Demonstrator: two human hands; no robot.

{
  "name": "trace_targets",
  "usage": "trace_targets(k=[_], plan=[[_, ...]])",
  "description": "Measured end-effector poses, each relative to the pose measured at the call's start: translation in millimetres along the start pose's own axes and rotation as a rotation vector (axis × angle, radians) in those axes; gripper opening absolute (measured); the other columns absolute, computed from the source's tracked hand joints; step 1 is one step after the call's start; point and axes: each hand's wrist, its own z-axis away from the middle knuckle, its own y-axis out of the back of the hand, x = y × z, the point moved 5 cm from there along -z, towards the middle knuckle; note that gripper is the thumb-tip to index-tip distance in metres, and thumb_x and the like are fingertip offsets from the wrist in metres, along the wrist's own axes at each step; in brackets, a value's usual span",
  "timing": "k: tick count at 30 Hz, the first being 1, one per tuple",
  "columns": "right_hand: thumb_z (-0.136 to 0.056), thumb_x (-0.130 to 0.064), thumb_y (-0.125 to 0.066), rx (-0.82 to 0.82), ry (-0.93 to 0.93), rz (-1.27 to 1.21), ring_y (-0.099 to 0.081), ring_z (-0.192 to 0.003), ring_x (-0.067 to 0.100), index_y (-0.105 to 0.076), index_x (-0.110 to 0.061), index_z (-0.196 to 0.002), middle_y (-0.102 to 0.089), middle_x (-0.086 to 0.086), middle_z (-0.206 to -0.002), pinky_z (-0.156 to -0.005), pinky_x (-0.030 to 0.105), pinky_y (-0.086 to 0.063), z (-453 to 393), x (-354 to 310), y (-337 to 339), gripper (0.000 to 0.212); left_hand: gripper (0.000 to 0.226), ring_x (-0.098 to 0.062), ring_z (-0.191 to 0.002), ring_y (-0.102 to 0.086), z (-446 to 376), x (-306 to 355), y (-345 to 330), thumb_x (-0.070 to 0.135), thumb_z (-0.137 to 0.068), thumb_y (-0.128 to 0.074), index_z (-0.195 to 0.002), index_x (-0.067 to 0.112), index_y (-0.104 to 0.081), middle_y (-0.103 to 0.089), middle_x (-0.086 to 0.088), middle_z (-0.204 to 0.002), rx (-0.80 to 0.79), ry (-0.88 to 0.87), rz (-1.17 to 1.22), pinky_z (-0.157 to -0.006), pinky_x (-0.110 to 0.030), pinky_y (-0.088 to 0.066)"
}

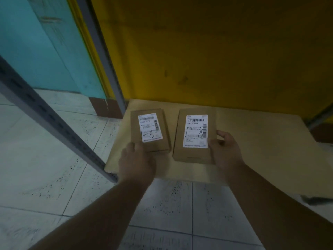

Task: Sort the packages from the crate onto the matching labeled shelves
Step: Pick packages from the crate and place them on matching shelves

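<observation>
Two flat brown cardboard packages lie side by side on a low tan shelf board (261, 141). The left package (137, 127) seems to rest on another box of the same size, and its white label reads "-8". The right package (214, 121) is a little larger, with "1-8" handwritten on its label. My left hand (136, 159) grips the near edge of the left package. My right hand (225, 150) holds the right package at its near right corner, thumb on the label. The crate is out of view.
Grey slotted metal uprights (54, 116) frame the shelf on the left. A yellow wall (216, 51) backs the shelf and a teal wall (45, 42) stands to the left. Speckled white floor tiles (45, 168) lie below and in front.
</observation>
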Motion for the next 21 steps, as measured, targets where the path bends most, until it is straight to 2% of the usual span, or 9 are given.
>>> trace_targets(k=[4,7,8,10,12,13,17,21], plan=[[-0.096,-0.031,-0.055,-0.055,0.045,0.115,-0.066,-0.092,0.013,-0.061,-0.028,-0.128,-0.07,-0.005,-0.111,-0.073,0.026,-0.051,-16.3,12.4,-34.2,0.033,0.041,-0.02,-0.108,-0.05,44.8,-7.1,-34.2,0.034,-0.087,-0.063,-0.124,0.023,-0.051,-0.051,0.0,-0.12,-0.058,-0.125,0.023,-0.093,-0.035,-0.047],[-0.095,-0.042,-0.048,-0.104,0.125,0.457,-0.063,-0.089,0.022,-0.063,-0.022,-0.101,-0.067,0.01,-0.114,-0.073,0.026,-0.046,-21.2,25.2,-45.8,0.025,0.04,-0.019,-0.11,-0.051,53.6,-14.4,-48.3,0.036,-0.086,-0.064,-0.123,0.024,-0.053,-0.052,0.003,-0.119,-0.099,-0.134,-0.012,-0.093,-0.034,-0.044],[-0.092,-0.047,-0.046,-0.118,0.16,0.559,-0.061,-0.09,0.021,-0.061,-0.024,-0.1,-0.064,0.01,-0.115,-0.074,0.028,-0.048,-13.7,26.7,-44.4,0.028,0.04,-0.018,-0.112,-0.05,55.7,-10.7,-45.2,0.037,-0.087,-0.062,-0.124,0.025,-0.052,-0.051,0.005,-0.12,-0.119,-0.136,-0.007,-0.095,-0.032,-0.043],[-0.092,-0.045,-0.051,-0.187,0.249,0.653,-0.055,-0.11,0.021,-0.062,-0.028,-0.119,-0.056,0.005,-0.126,-0.092,0.036,-0.051,23.4,16.2,-39.2,0.034,0.039,-0.013,-0.116,-0.045,60.5,-1.4,-28.3,0.039,-0.091,-0.058,-0.127,0.03,-0.046,-0.047,0.009,-0.125,-0.185,-0.1,0.003,-0.099,-0.029,-0.04],[-0.092,-0.036,-0.058,-0.28,0.389,0.701,-0.047,-0.127,0.024,-0.057,-0.021,-0.135,-0.049,0.006,-0.138,-0.109,0.038,-0.04,78.5,-18.2,-34.9,0.046,0.04,-0.012,-0.119,-0.043,73.2,3.5,3.0,0.039,-0.092,-0.056,-0.129,0.031,-0.044,-0.045,0.01,-0.129,-0.254,-0.059,-0.003,-0.102,-0.028,-0.038],[-0.091,-0.036,-0.056,-0.318,0.439,0.724,-0.044,-0.131,0.025,-0.054,-0.02,-0.137,-0.048,0.006,-0.141,-0.112,0.038,-0.037,107.7,-40.9,-32.7,0.049,0.041,-0.013,-0.119,-0.043,82.6,5.8,23.0,0.038,-0.092,-0.056,-0.13,0.031,-0.044,-0.045,0.009,-0.131,-0.28,-0.044,-0.008,-0.102,-0.029,-0.039],[-0.088,-0.038,-0.048,-0.413,0.628,0.716,-0.054,-0.122,0.027,-0.054,-0.016,-0.132,-0.057,0.008,-0.131,-0.101,0.045,-0.049,219.0,-155.0,-16.3,0.049,0.044,-0.018,-0.122,-0.046,131.3,8.3,134.4,0.036,-0.09,-0.058,-0.132,0.029,-0.048,-0.049,0.005,-0.132,-0.333,0.072,-0.023,-0.101,-0.033,-0.041],[-0.088,-0.035,-0.054,-0.502,0.714,0.727,-0.057,-0.114,0.03,-0.052,-0.016,-0.13,-0.059,0.01,-0.125,-0.094,0.045,-0.052,312.0,-286.5,11.4,0.045,0.045,-0.023,-0.119,-0.049,178.9,-1.7,280.5,0.036,-0.086,-0.058,-0.129,0.026,-0.052,-0.052,0.001,-0.129,-0.352,0.2,0.013,-0.097,-0.038,-0.044]])
